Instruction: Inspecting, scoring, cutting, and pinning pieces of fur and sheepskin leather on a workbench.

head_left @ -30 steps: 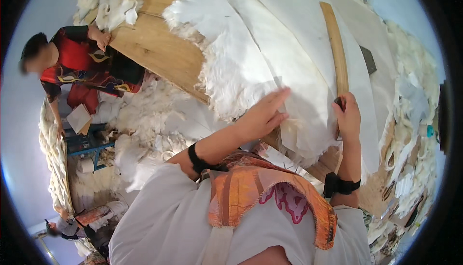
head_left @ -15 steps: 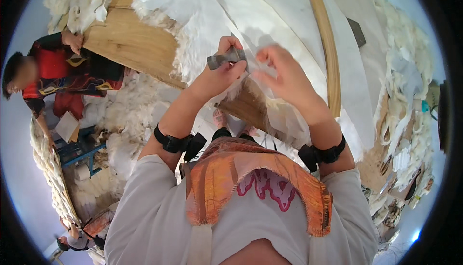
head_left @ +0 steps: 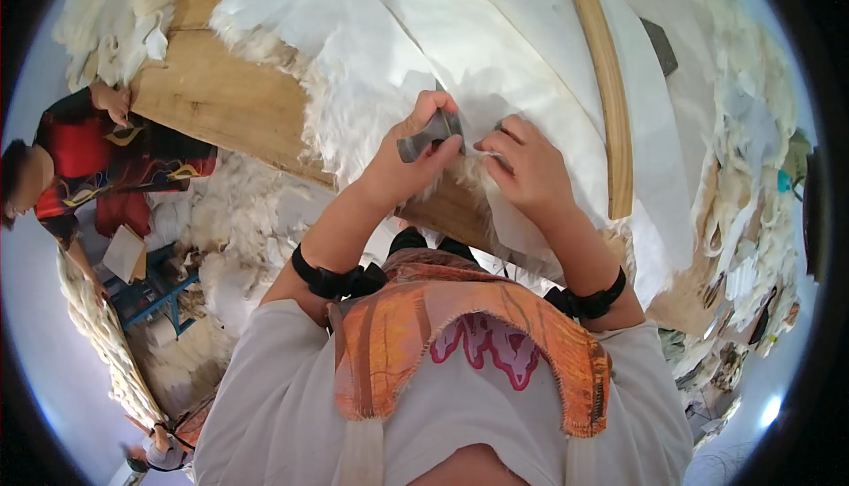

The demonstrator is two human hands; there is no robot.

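Observation:
My left hand (head_left: 423, 145) is closed around a flat, curved grey metal tool (head_left: 414, 146), its thumb and fingers wrapped over it near the table's front edge. A thin pointed end stands up past the fingers. Just to the right, my right hand (head_left: 523, 157) has its fingers bent in a pinch on the edge of a white fur pelt (head_left: 380, 53). A small dark bit shows at its fingertips, too small to name. The pelt lies skin side up, with its fluffy fringe along the left and near edges.
A wooden strip (head_left: 600, 79) lies across the white hides at right, with a dark grey block (head_left: 659, 46) beyond it. Bare wood of the table (head_left: 208, 88) shows at left. A co-worker in red and black (head_left: 97, 145) stands there. Fleeces (head_left: 743, 132) hang at far right.
My right hand has come down from a raised, loose-fingered pose to a pinch at the pelt's edge, beside the left. The left hand still grips the metal tool, slightly lower in view.

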